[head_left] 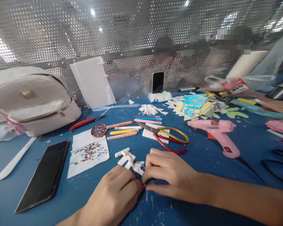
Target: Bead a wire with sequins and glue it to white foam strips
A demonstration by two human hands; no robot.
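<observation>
My left hand (119,191) and my right hand (167,174) meet fingertip to fingertip low over the blue table, both with closed fingers. Whatever they pinch between them is too small and too covered to make out. Just beyond the fingers lie several short white foam-like strips (126,158) in a loose heap. Scissors (169,135) with one yellow and one red handle rest farther back, partly on a white sheet. Off to the right, a pink glue gun (214,133) lies on its side, a small orange light showing on its body.
Left stand a pale backpack (35,97), a black phone (43,175) and a white plastic knife (15,160). Glitter lies on a white paper (72,166). Several markers (122,135) sit mid-table, with coloured paper strips (195,105) behind. A perforated metal screen (122,47) closes the back.
</observation>
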